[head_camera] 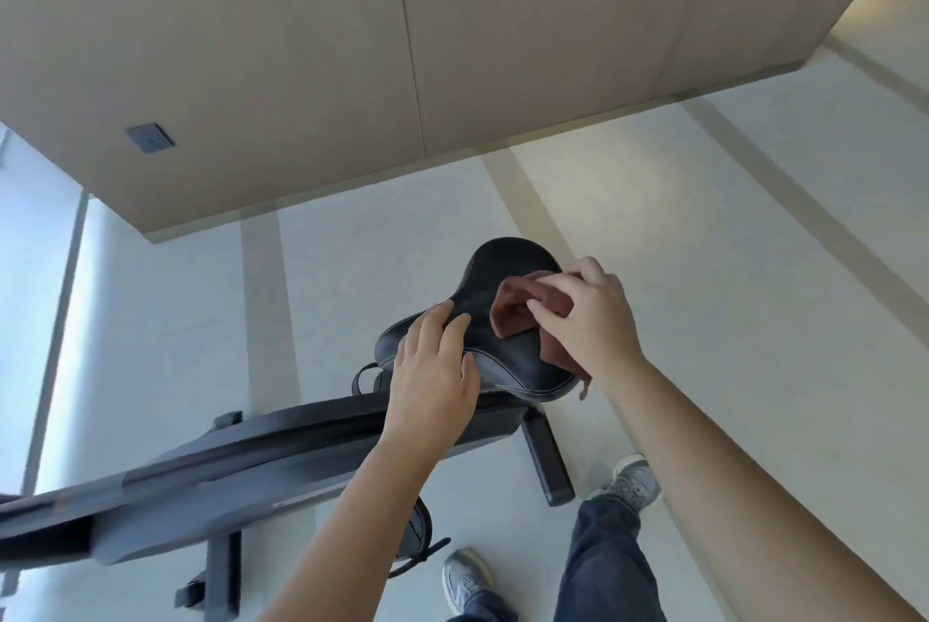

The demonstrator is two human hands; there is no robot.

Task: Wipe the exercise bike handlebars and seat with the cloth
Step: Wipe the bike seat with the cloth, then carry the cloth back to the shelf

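Observation:
The black padded bike seat (507, 264) sits in the middle of the view, above the dark bike frame (261, 460). A reddish-brown cloth (510, 310) lies bunched on the seat's right half. My right hand (588, 320) presses down on the cloth, fingers gripping its folds. My left hand (435, 370) rests flat on the seat's left side, fingers spread along its edge. A corner of the cloth hangs below the seat at the right. The handlebars are out of view.
A beige panelled wall (352, 43) with a small dark socket plate (150, 137) stands behind the bike. The bike's rear foot bar (548, 460) and a pedal (417, 536) are on the pale floor. My grey shoes (633, 478) stand right of the frame.

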